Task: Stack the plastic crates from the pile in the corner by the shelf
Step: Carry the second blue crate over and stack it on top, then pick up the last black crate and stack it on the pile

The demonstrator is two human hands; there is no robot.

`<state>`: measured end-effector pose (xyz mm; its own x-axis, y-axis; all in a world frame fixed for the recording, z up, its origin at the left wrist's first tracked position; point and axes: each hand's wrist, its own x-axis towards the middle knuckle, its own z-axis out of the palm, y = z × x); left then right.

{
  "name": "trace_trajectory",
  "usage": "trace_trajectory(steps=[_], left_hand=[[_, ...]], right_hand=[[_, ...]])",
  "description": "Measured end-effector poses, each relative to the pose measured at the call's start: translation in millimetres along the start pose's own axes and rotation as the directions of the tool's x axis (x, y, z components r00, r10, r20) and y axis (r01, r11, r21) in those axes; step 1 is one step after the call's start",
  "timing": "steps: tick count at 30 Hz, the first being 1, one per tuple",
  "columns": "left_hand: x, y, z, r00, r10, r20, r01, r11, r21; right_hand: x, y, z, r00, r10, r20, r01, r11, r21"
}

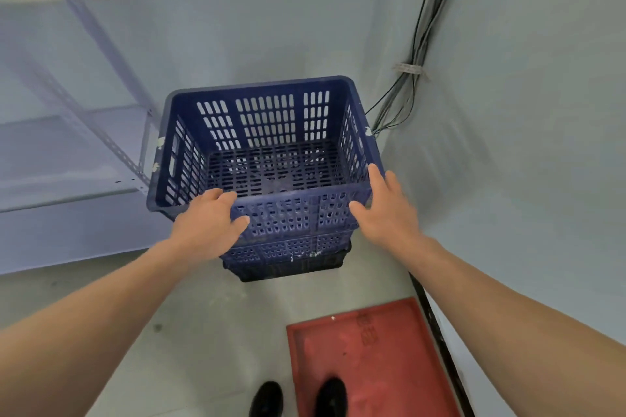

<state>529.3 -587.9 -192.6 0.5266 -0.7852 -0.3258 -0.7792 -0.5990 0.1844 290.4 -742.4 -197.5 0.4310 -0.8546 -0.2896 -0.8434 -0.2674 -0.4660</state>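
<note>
A dark blue slotted plastic crate sits on top of a stack of nested crates in the corner; the lowest one looks black. My left hand grips the top crate's near rim at its left end, fingers curled over the edge. At the near right corner, my right hand rests on the same rim, with the thumb on the front wall and the fingers along the edge. The top crate is empty inside.
A grey metal shelf with a perforated upright stands to the left of the stack. Cables run down the wall behind on the right. A red mat lies on the floor by my black shoes.
</note>
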Motion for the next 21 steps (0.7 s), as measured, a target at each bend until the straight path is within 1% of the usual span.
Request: trace_trajectory(steps=[3,6,12,17,21], left_hand=[[-6.2,6.6,0.7,0.997,0.071,-0.026,-0.071,0.997,0.002],[-14.5,9.1,4.3,0.991,0.133,-0.010,-0.133,0.991,0.007],[-46.5,6.7,16.0,0.967,0.256,0.013,-0.256,0.967,0.001],[-74.1,12.3,26.8,0.918,0.394,0.040,-0.394,0.919,-0.008],[-100.6,30.6,41.7,0.869,0.492,0.055,-0.490,0.871,-0.042]], right_hand=[[-25.2,3.5,2.2,1.000,0.015,-0.006,-0.015,1.000,0.026],[-56.1,8.0,8.5,0.999,0.042,-0.022,-0.042,0.999,0.032],[-126.4,4.4,20.2,0.983,0.164,-0.078,-0.163,0.986,0.025],[-190.2,2.4,32.4,0.958,0.252,-0.139,-0.245,0.967,0.063],[-239.2,16.1,41.3,0.923,0.334,-0.193,-0.321,0.942,0.095]])
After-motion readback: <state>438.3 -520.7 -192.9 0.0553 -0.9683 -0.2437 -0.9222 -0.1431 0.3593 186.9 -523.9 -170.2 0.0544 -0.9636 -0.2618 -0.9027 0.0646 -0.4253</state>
